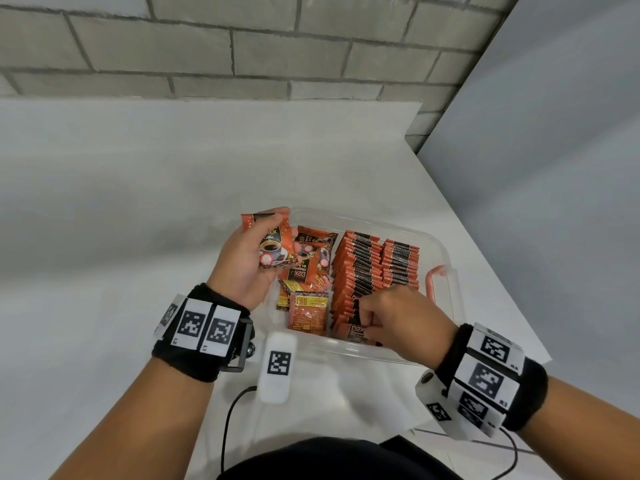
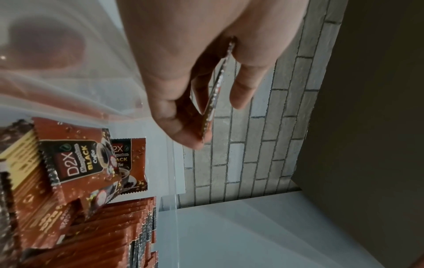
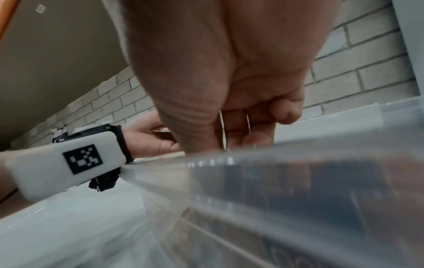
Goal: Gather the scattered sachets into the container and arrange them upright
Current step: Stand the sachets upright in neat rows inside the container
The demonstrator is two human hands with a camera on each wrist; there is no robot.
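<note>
A clear plastic container [image 1: 346,352] sits on the white table. Its right half holds upright rows of orange-and-black sachets [image 1: 363,271]. In its left half several loose sachets [image 1: 308,308] lie flat. My left hand [image 1: 277,237] hovers over the container's far-left corner and grips a coffee sachet [image 1: 273,249], seen edge-on [image 2: 220,76] between thumb and fingers in the left wrist view. My right hand [image 1: 369,323] is at the near end of the upright rows, where its curled fingers pinch thin sachet edges [image 3: 220,125] just above the container wall [image 3: 298,172].
A pink latch [image 1: 433,278] sits on the container's right rim. The brick wall [image 1: 242,57] stands behind the table, and a grey wall [image 1: 554,168] runs along its right edge. A black cable [image 1: 228,427] trails near my body. Bare tabletop [image 1: 121,220] lies left of the container.
</note>
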